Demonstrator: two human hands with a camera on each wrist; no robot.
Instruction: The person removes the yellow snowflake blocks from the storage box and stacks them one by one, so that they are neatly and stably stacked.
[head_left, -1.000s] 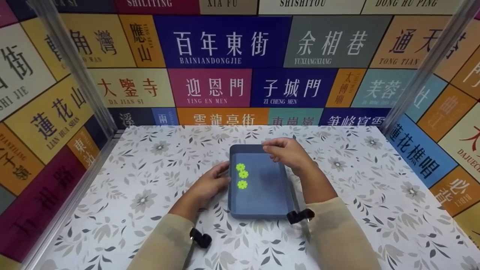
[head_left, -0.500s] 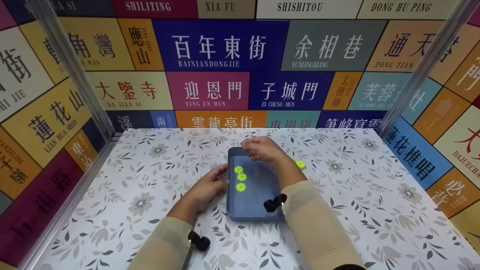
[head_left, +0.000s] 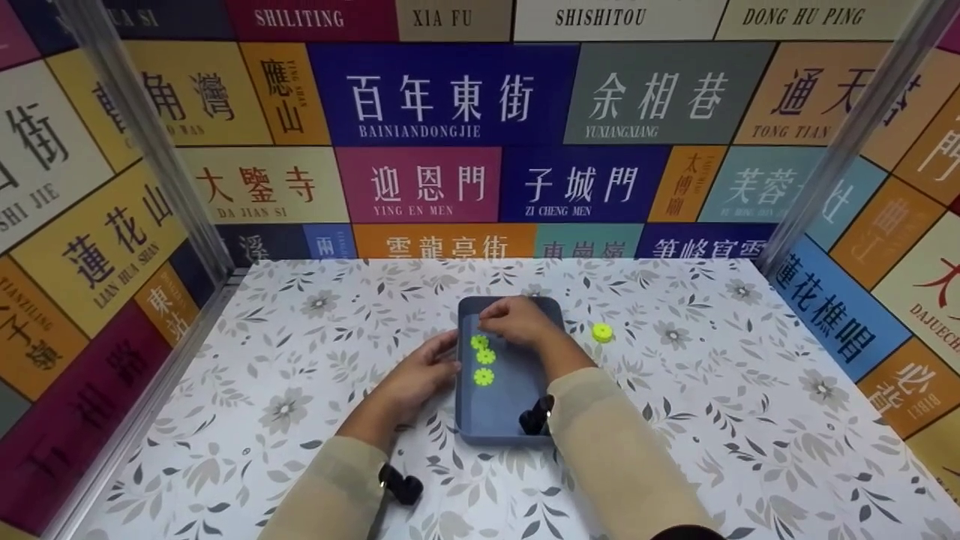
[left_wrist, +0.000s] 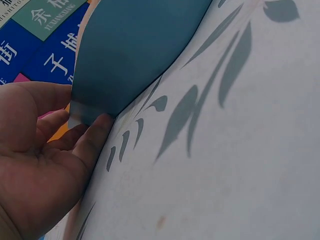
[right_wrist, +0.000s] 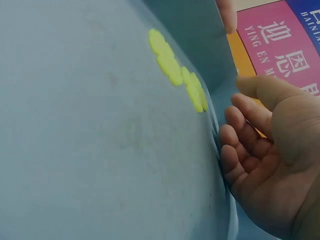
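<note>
A shallow blue-grey tray lies on the table. Three bright yellow-green flower-shaped pieces sit inside along its left side; the right wrist view shows these yellow pieces beside the tray wall. My left hand rests against the outer left wall, fingers extended, with fingertips touching the wall low down in the left wrist view. Inside the far end of the tray, my right hand is lowered with curled fingers, thumb near the index finger, just above the farthest piece. I cannot tell whether a piece is between its fingertips.
Another yellow-green piece, thick or stacked, lies on the floral tablecloth to the right of the tray. Panels with Chinese characters line the back and both sides, with clear upright posts at the corners.
My right hand has moved left from the tray's far right rim and come down inside the tray, uncovering the yellow-green piece on the right. My left hand stays at the left wall.
</note>
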